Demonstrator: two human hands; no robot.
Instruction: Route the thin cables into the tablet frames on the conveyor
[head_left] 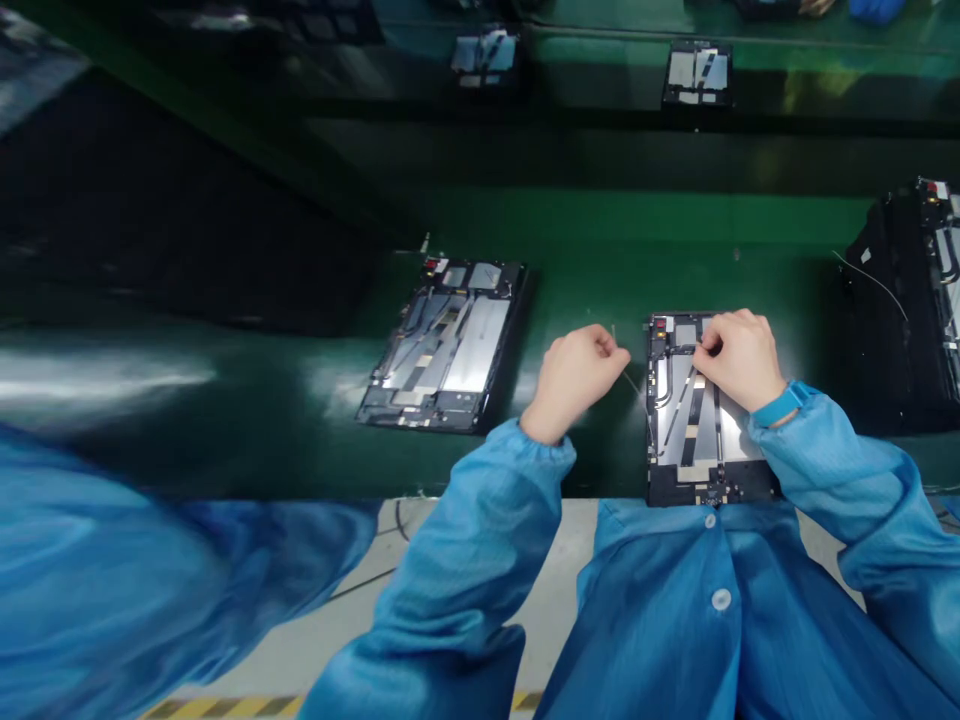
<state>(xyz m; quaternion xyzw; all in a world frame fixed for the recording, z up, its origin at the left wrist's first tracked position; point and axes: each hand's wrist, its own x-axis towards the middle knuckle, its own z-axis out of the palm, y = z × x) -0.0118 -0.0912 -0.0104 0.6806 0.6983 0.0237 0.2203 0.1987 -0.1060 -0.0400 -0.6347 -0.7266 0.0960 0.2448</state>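
An opened tablet housing [705, 425] with silver panels and black cables lies on the green conveyor belt [600, 225] in front of me. My right hand [739, 360] is over its upper edge, fingertips pinched on a thin black cable [686, 352]. My left hand [577, 380] is just left of the housing, its fingers pinched on a fine pale wire [631, 380]. The wire's ends are faint and hard to follow. A teal wristband [780, 405] circles my right wrist.
Another opened tablet housing [442, 345] lies to the left, and a third [930, 290] sits on black material at the right edge. Further units [696, 75] rest on a far belt. A blue sleeve [150, 560] fills the lower left.
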